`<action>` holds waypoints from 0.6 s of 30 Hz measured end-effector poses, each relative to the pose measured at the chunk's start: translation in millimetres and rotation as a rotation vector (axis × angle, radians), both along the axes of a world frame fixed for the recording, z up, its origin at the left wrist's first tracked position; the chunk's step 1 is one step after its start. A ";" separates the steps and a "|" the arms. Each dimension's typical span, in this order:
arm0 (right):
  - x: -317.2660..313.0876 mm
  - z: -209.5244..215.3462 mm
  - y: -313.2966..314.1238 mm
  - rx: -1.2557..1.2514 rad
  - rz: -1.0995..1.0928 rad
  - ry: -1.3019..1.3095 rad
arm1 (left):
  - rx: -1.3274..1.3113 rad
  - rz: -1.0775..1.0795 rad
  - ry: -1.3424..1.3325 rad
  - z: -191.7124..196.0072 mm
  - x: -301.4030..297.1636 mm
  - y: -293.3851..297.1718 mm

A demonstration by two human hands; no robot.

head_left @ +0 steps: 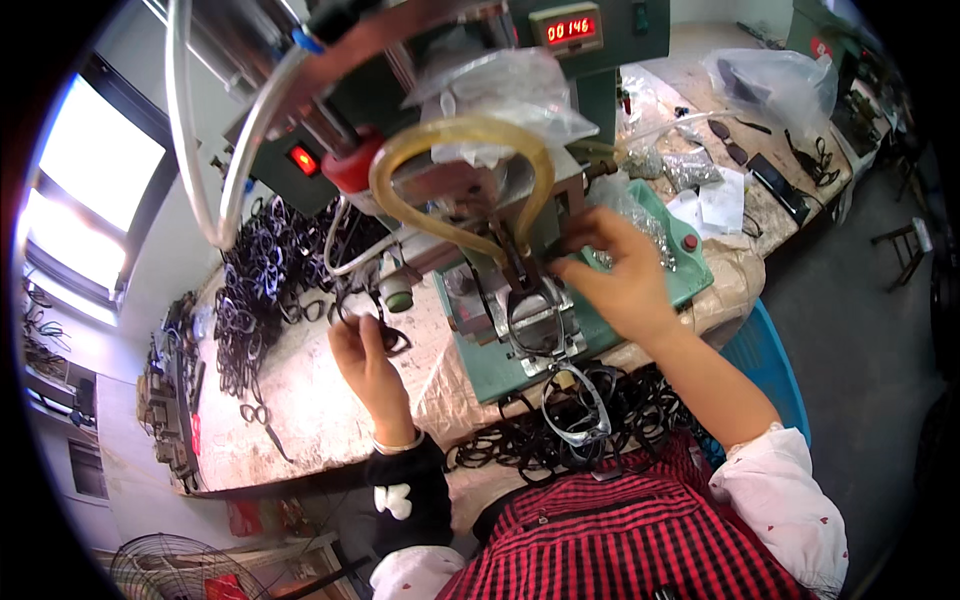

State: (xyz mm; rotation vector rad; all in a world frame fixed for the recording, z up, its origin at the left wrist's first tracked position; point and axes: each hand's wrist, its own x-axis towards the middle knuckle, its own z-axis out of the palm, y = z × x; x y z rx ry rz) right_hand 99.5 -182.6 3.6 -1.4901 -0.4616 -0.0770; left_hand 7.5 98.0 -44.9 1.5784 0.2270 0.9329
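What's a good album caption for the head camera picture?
Left hand holding a black glasses frame, right hand at a machine with a green base.

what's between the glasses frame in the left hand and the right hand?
In the head view, from the left hand's dark frame to the right hand: pale tabletop, then the green machine base bearing a metal fixture.
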 end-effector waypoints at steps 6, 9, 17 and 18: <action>-2.9 -6.8 17.4 0.189 0.031 0.114 | -0.191 -0.033 0.078 -22.2 -28.6 -19.5; -11.9 -11.4 16.3 0.178 0.018 0.175 | -0.190 0.000 0.042 -33.1 -27.5 -17.1; -26.1 7.3 27.6 0.366 0.119 0.323 | 0.516 -0.223 -0.394 96.8 -8.0 -58.6; -31.3 9.9 28.9 0.391 0.100 0.370 | 0.397 -0.170 -0.461 97.7 -1.4 -65.3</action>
